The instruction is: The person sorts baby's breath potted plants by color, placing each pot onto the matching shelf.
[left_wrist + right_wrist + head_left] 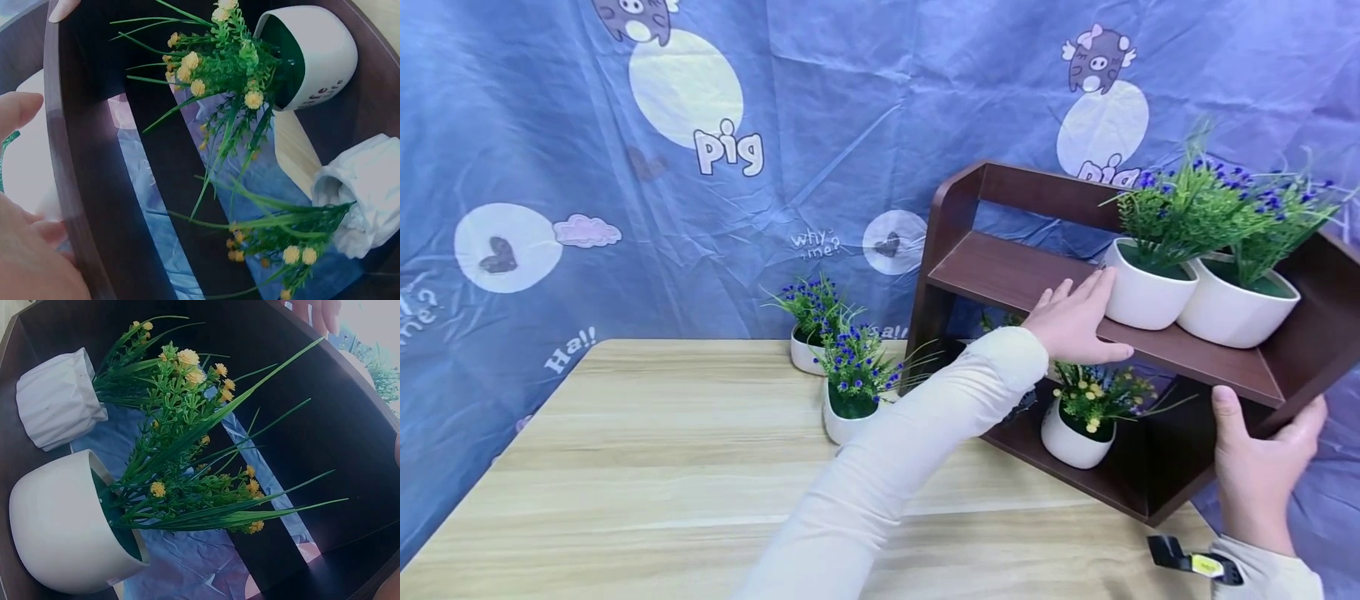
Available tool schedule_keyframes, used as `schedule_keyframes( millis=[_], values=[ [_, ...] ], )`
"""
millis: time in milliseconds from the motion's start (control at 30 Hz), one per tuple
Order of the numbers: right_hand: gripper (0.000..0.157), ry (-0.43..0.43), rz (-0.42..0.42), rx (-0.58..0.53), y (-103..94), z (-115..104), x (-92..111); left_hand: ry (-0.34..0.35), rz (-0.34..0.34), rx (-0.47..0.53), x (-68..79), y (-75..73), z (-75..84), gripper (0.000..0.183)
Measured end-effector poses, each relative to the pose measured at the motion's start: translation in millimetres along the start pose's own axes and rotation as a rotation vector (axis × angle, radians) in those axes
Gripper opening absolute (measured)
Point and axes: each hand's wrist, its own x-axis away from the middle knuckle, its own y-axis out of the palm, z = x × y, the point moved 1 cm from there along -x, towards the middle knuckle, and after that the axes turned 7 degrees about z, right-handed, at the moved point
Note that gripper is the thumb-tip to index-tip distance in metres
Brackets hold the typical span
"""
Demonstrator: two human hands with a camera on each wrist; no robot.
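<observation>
My left hand (1078, 321) reaches over the upper board of a dark brown two-tier shelf (1015, 271), fingers extended, fingertips at the side of a white pot (1150, 287) with blue-flowered greenery. A second such pot (1240, 304) stands right against it. With my right hand (1262, 467), I grip the shelf's right side below the upper board, thumb in front and fingers around the outside. On the lower board stands a white pot (325, 56) with yellow flowers. Beside it is a crinkled white pot (369, 194), also with yellow flowers, mostly hidden behind my left arm in the head view.
Two more white pots with blue flowers, a front one (842, 417) and a back one (805, 354), stand on the wooden table (662, 467) left of the shelf. A blue printed cloth (820, 108) hangs behind. The shelf sits angled at the table's right end.
</observation>
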Motion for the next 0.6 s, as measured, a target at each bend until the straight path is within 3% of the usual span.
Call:
schedule_keyframes(
  millis=[367, 600],
  values=[
    [0.065, 0.024, 0.005, -0.079, 0.1, 1.8, 1.5, 0.004, 0.058, -0.012, 5.0, 5.0, -2.4, 0.094],
    [0.064, 0.015, 0.003, -0.054, 1.3, -0.7, 1.3, 0.062, 0.088, 0.1, 7.2, 1.3, -15.6, 0.092]
  ],
)
